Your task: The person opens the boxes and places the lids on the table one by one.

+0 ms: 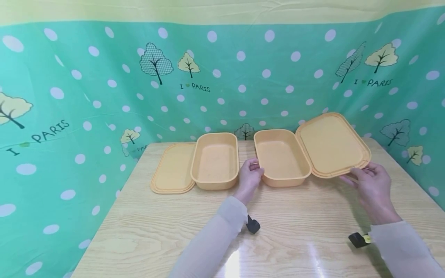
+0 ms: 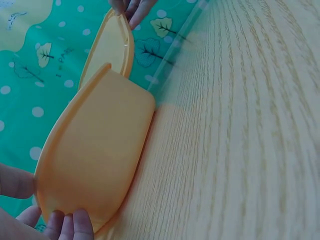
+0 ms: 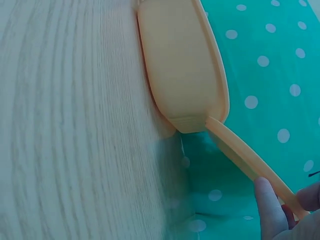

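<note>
My left hand (image 1: 249, 178) grips the left side of an orange plastic food container (image 1: 281, 156). In the left wrist view its thumb (image 2: 17, 182) is at the rim and its fingertips (image 2: 82, 222) lie on the container's outer wall (image 2: 105, 145). My right hand (image 1: 375, 189) pinches the near right corner of a matching flat lid (image 1: 333, 144). The lid is raised and tilted, its left edge right by the container's right rim. From the right wrist view, the lid (image 3: 250, 157) slants away from the container (image 3: 182, 60), edge-on.
Left of my left hand stands a second orange container (image 1: 217, 160), uncovered. A second lid (image 1: 174, 168) lies flat on the wooden table (image 1: 156, 235), against that container's left side. A green dotted curtain (image 1: 240, 88) hangs behind the table and at both sides.
</note>
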A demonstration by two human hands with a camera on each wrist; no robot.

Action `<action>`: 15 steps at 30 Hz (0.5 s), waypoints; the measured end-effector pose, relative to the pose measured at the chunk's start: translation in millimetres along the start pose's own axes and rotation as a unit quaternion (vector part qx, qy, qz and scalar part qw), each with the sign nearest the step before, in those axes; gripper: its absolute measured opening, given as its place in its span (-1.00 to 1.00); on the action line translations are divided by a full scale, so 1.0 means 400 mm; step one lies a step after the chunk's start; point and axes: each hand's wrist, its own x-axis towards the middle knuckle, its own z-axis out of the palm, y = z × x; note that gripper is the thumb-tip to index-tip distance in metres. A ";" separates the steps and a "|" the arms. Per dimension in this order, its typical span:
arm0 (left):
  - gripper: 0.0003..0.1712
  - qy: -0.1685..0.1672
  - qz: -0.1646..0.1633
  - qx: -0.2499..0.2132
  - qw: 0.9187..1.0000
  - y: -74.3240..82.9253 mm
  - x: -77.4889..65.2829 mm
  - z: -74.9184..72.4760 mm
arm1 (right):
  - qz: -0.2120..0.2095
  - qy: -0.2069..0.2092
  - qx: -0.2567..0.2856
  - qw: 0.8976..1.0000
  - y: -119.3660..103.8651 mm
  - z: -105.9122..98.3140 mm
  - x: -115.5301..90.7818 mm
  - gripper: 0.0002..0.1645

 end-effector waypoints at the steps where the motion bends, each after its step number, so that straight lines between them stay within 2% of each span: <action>1: -0.53 0.001 -0.001 -0.002 1.000 -0.001 0.000 0.000 | 0.002 0.000 -0.002 1.000 0.000 -0.001 0.000 -0.59; 10: -0.52 0.008 -0.004 -0.002 1.000 -0.006 0.005 0.002 | 0.028 -0.026 0.035 0.999 0.003 -0.018 -0.001 -0.56; 15: -0.52 0.007 -0.004 -0.003 1.000 -0.005 0.006 0.004 | 0.028 -0.032 0.033 0.999 0.012 -0.026 0.001 -0.55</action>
